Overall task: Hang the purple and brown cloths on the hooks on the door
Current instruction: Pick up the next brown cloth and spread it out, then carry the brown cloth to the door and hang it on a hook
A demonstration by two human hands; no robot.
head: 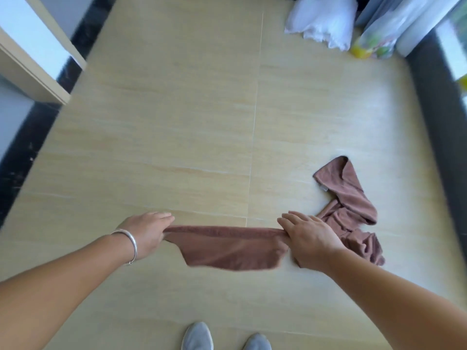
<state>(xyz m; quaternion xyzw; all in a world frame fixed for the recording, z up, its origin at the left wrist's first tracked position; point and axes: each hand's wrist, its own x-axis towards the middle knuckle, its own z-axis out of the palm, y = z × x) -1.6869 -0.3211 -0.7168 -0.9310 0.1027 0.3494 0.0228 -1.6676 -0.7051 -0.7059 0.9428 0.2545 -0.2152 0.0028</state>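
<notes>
Cloth (231,246) stretches between my two hands, its long axis running left to right across my front, above the tiled floor (177,122) and just ahead of my grey shoes (198,337). My left hand (145,234) pinches one top corner, fingers curled over the edge, a silver bangle (129,242) on the wrist. My right hand (309,238) grips the other corner the same way, so the top edge is taut and the rest sags below. This one reads brown to me. A second cloth (350,210) of much the same reddish-brown tone lies crumpled on the floor just beyond my right hand, nearer that hand than the left; which of the two is the purple one I cannot tell. Neither door nor hooks show here, so I judge the hanging lies elsewhere. White bags (323,18) sit at the far edge.
</notes>
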